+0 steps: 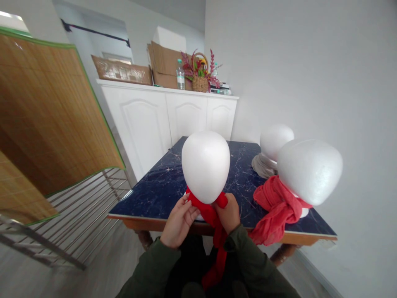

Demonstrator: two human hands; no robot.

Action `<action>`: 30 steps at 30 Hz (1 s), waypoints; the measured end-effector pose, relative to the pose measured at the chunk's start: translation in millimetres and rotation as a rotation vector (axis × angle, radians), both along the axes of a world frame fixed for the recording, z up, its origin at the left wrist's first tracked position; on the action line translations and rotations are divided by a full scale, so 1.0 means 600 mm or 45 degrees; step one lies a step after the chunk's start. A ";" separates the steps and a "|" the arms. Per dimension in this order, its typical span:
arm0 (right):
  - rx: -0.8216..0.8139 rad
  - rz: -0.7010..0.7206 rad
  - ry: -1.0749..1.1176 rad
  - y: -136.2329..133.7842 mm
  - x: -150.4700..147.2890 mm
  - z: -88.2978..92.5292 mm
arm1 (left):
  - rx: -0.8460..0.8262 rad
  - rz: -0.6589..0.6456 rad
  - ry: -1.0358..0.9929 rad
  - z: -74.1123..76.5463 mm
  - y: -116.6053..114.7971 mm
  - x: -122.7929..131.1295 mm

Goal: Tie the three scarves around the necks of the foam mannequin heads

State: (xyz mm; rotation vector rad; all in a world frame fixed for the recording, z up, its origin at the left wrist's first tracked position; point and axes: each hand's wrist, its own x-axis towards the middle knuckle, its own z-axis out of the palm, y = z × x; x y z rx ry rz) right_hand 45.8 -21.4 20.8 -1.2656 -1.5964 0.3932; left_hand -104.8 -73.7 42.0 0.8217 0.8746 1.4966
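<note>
A white foam head [206, 165] stands near the front edge of the dark blue table. Around its neck runs a bright red scarf [219, 248], whose loose end hangs down over the table edge. My left hand [180, 219] is at the left side of the neck, palm turned up, with its thumb and a finger pinching the scarf there. On the right side of the neck, my right hand [228, 211] has its fingers wrapped round the scarf, just under the foam head's chin. Its fingertips are partly hidden behind the cloth.
On the right of the blue marbled table [155, 186] stand a foam head [310, 169] with a coral scarf [279, 207] and another [274, 140] with a grey cloth. A metal rack [93, 211] stands left; a white cabinet [145, 120] holds boxes and a flower basket [200, 84].
</note>
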 end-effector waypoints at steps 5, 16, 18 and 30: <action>-0.063 0.227 0.161 -0.026 0.025 -0.018 | 0.305 0.423 1.124 -0.049 0.003 0.004; -0.046 0.580 -0.127 -0.080 0.041 -0.006 | 0.223 0.759 1.584 -0.089 0.032 0.078; -0.080 0.553 -0.146 -0.096 0.038 -0.004 | 0.207 0.770 1.516 -0.091 0.043 0.078; -0.407 0.182 -0.355 -0.112 0.206 -0.016 | 0.126 0.618 1.618 -0.057 0.037 0.063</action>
